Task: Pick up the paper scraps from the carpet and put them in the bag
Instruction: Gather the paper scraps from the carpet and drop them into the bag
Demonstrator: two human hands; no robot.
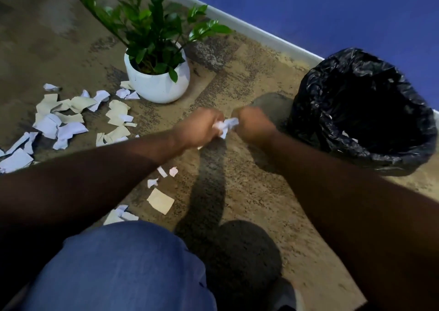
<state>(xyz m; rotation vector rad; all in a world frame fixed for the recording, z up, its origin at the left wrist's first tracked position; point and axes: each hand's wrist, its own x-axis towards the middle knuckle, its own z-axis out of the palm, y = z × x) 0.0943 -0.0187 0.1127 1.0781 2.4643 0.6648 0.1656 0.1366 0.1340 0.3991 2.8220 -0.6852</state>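
While both fists meet above the carpet (249,192), the left hand (198,127) and right hand (253,126) clench one crumpled white paper wad (225,125) between them. Roughly thirty scraps (71,118) lie leftward; one black bag (363,111) gapes right, beside one potted plant (156,73).

Both hands' fingers (215,118) blur around the crumpled paper (225,125), grip unclear.

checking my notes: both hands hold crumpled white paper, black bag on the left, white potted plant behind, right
Not quite. In the head view the black plastic bag stands on the right. Both hands, left hand and right hand, do hold the crumpled white paper, with the white potted plant behind.
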